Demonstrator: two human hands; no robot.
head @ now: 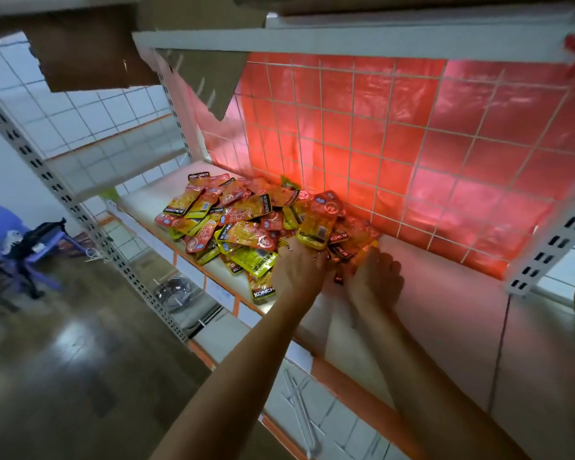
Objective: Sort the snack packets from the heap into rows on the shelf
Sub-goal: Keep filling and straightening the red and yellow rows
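A heap of snack packets (pixel 246 220), yellow, orange and red with black labels, lies on the white shelf (pixel 445 327) against its back grid. Both my hands reach into the heap's near right edge. My left hand (pixel 297 273) lies palm down on the packets, fingers pushed under a yellow one. My right hand (pixel 375 277) rests beside it on dark red packets at the heap's corner, fingers curled over them. Whether either hand grips a packet is hidden by the fingers.
A wire grid backed by red plastic (pixel 412 144) closes the shelf's rear. An upper shelf (pixel 346 38) hangs overhead. Slotted metal uprights (pixel 63 200) stand to the left, with a lower shelf and a metal bowl (pixel 176 290) below. A blue chair (pixel 20 240) stands on the floor far left.
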